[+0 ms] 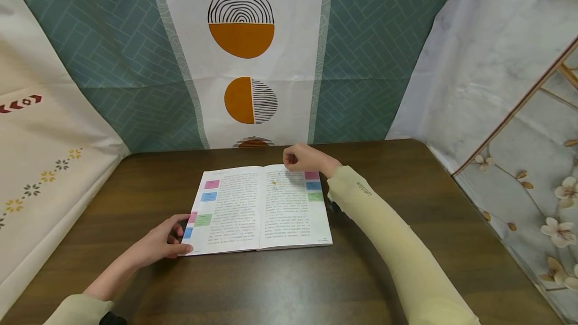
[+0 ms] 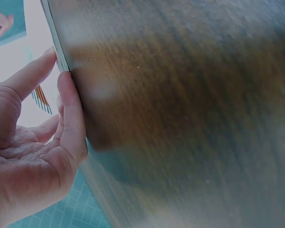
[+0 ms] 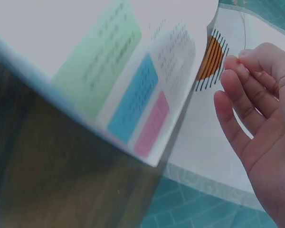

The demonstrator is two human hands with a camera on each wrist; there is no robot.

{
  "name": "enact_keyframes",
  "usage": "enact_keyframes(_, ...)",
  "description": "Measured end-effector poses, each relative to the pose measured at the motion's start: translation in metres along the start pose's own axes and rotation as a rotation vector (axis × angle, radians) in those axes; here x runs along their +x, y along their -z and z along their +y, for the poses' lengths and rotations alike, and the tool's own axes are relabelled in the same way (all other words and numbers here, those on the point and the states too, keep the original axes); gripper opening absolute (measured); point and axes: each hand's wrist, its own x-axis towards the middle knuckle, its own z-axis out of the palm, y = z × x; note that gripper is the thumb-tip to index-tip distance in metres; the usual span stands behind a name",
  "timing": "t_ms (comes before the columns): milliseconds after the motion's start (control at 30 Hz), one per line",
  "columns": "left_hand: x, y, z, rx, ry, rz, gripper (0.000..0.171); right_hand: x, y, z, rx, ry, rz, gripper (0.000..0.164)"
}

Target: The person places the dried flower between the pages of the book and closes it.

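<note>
An open book [image 1: 239, 214] lies on the dark wooden table, with printed pages and pink, blue and green sticky notes along both outer margins. My left hand [image 1: 159, 240] grips its left edge, thumb near the lower left corner. In the left wrist view, that hand [image 2: 38, 137] has its fingertips at the page edges. Above the top of the right page, my right hand [image 1: 303, 158] pinches a thin strand [image 1: 278, 175] with a small yellow piece [image 1: 274, 182] at its end. The right wrist view shows the thumb and index fingertips of this hand [image 3: 263, 104] together on the strand [image 3: 244, 28].
The wooden table [image 1: 289, 285] extends around the book. Behind it hangs a green and white cloth [image 1: 289, 89] with orange half-circles. A cream cloth [image 1: 54, 139] with small flowers borders the left side, and a marbled floral cloth [image 1: 510, 139] borders the right.
</note>
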Motion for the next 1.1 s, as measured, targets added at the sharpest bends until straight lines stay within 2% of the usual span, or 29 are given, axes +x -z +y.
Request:
enact_keyframes(200, 0.002, -0.001, -0.001, -0.002, -0.011, 0.002, 0.093, 0.012, -0.013, -0.005, -0.024, -0.08, -0.072, 0.005)
enact_keyframes(333, 0.003, -0.002, -0.001, -0.001, -0.014, 0.004, 0.092, 0.016, -0.018, -0.009, -0.024, -0.101, -0.161, 0.005)
enact_keyframes(467, 0.002, -0.002, -0.001, -0.01, -0.008, 0.0, 0.093, 0.018, -0.022, -0.01, -0.035, -0.108, -0.211, 0.006)
enact_keyframes(700, 0.001, -0.001, -0.001, -0.017, -0.008, -0.004, 0.093, 0.017, -0.027, -0.009, -0.067, -0.124, -0.193, 0.007)
enact_keyframes(1100, 0.0, 0.0, 0.0, -0.015, -0.006, 0.0, 0.092, 0.015, -0.03, -0.015, -0.05, -0.157, -0.167, 0.009)
